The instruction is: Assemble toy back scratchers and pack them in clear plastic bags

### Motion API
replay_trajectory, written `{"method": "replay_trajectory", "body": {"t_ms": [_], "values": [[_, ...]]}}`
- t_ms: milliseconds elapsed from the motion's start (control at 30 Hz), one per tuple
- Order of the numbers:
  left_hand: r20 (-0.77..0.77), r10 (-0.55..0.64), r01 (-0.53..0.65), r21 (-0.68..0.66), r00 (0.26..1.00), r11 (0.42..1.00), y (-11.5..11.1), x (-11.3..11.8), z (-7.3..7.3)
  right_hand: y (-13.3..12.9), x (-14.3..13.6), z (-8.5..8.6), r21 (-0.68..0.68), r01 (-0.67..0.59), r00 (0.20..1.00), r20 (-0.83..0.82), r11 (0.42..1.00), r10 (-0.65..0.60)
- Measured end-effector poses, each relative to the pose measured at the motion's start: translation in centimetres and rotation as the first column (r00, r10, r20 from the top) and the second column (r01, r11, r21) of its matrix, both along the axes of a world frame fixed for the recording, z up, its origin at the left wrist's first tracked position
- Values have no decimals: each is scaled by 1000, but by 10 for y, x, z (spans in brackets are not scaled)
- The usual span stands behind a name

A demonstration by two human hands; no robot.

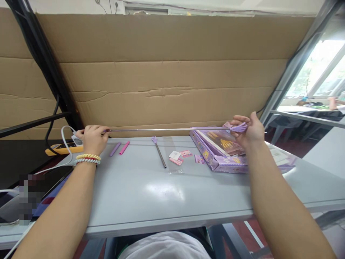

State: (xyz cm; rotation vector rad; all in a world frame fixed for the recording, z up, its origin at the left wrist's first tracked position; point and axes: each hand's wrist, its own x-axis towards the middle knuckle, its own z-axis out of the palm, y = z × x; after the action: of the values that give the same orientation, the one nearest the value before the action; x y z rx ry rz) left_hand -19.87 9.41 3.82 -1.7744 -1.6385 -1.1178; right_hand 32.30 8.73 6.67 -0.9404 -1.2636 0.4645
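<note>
A telescopic back scratcher is drawn out long and level above the table. Its thin metal rod runs from my left hand, closed around the handle end, to my right hand, whose fingers pinch the purple claw head. Below the rod lies a second back scratcher, short, with a purple claw and a metal handle. A purple tube and a pink tube rest near my left hand. Behind my right hand is an open purple box with yellow claw-shaped pieces inside.
Several small pink and white cards and a clear plastic bag lie mid-table. Left are a yellow power strip, a white cable and a dark device. A cardboard panel stands behind, between metal posts.
</note>
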Motion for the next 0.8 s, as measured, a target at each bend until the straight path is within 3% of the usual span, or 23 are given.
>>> {"method": "replay_trajectory", "body": {"t_ms": [100,267,467,633,800], "values": [[30,27,-27,-1,999,1000,-3,4,0,4,3,-3,-66,-79,990,-123,995,70],[38,72,-67,-127,997,990,4,4,-2,1,2,-6,-23,-127,970,-211,992,119],[-13,48,-50,-188,999,981,13,-1,-8,-12,-9,2,1,-186,850,-502,983,161],[-30,70,-75,-247,997,966,12,0,-8,-20,-18,8,59,-226,794,-568,972,219],[-48,130,-139,-329,990,934,12,3,-7,-17,-20,10,102,-164,759,-622,981,191]]}}
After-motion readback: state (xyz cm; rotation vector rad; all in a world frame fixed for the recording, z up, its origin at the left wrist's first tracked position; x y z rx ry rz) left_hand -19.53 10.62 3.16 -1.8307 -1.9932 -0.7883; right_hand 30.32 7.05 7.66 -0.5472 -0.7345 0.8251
